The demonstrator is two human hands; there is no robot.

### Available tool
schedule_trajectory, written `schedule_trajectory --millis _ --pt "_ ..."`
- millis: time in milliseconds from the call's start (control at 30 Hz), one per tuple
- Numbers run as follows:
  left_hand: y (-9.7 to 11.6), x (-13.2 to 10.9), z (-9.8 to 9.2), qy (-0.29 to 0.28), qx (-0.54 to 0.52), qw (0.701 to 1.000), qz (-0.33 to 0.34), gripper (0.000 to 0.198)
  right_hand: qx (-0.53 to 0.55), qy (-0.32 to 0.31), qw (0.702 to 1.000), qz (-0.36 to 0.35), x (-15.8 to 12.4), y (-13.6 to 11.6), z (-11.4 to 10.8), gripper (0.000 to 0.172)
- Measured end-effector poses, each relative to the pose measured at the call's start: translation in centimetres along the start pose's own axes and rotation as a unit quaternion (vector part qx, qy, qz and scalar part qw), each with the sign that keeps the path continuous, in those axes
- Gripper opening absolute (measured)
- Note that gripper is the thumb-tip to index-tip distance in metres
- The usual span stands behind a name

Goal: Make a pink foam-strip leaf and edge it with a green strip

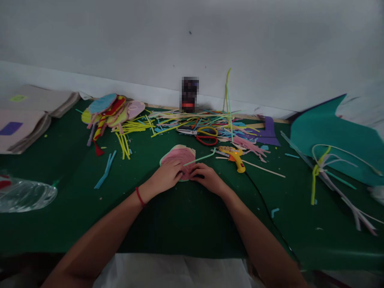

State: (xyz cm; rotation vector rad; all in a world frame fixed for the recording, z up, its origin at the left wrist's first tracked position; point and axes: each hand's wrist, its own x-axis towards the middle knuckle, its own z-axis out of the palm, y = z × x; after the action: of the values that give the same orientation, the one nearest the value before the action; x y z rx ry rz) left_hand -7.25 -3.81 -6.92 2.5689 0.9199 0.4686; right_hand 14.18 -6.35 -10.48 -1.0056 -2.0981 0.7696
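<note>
Pink ribbed rounded piece with pale green rim point(180, 154), flat beneath left hand point(165, 176) and curled right hand point(207, 178); cannot tell if pinching with either. Best to press evenly, keeping thin pale-green strip point(199, 159) between hands untwisted.

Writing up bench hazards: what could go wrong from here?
1. Burn: the yellow glue gun lies close to the right hand and shows an orange glow; if hot, its nozzle could catch the fingers.
2. Snag: the black cord runs past the right forearm, so an arm swing might drag the gun.
3. Strip contact: the pale green strip reaches toward the nozzle and might brush it.
</note>
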Motion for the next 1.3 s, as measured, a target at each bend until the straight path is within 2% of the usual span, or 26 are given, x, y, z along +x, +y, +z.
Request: schedule_trajectory --millis 800,1300 --pt "0.1 0.0 -0.2 -0.002 0.001 1.000 0.006 0.015 -0.089 0.007 0.993 -0.077 0.0 -1.0 -0.2 0.008" --pt "0.4 0.0 -0.2 0.001 0.016 1.000 0.005 0.014 -0.128 0.005 0.988 -0.083 -0.1 -1.2 0.0 0.008"
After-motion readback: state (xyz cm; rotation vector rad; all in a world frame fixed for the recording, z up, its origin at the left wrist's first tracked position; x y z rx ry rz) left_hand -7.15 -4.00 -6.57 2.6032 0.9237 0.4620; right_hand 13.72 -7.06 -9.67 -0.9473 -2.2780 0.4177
